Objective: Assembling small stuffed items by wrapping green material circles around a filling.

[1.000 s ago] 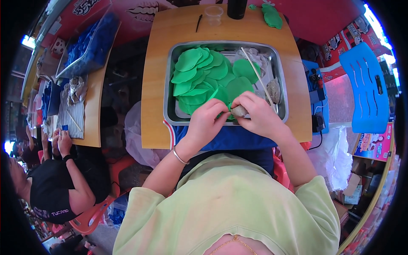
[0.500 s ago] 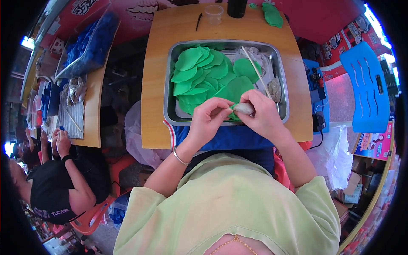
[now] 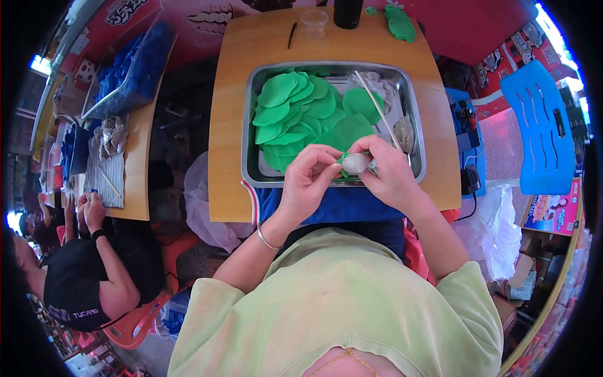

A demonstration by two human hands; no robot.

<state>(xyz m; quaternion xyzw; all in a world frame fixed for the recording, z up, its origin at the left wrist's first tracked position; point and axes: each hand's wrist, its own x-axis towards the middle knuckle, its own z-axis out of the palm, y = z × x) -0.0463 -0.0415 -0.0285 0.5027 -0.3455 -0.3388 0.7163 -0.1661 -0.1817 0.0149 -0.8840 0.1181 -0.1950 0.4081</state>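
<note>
Over the near edge of a metal tray (image 3: 246, 119), both my hands work close together. My left hand (image 3: 309, 182) pinches a small green piece (image 3: 343, 169) at its fingertips. Its edge meets a pale grey, rounded lump (image 3: 355, 163), which the thumb and fingers of my right hand (image 3: 391, 171) grip. How far the green covers the lump is hidden by my fingers. Flat, round green pieces (image 3: 282, 107) lie overlapped in the tray. A thin stick (image 3: 377, 107) slants beside them, close to a greyish-brown lump (image 3: 403, 133) and crumpled clear plastic (image 3: 380, 88).
At the table's (image 3: 229, 151) far side are a clear cup (image 3: 313, 24), a black cylinder (image 3: 347, 12) and a green object (image 3: 401, 25). A blue stool (image 3: 539, 129) stands right. Leftward, another person (image 3: 94, 276) sits at a table with a bin of blue pieces (image 3: 125, 72).
The pale lump has turned between my fingers, and more of its rounded side shows. My right hand has shifted slightly; my left hand keeps its pinch on the green piece.
</note>
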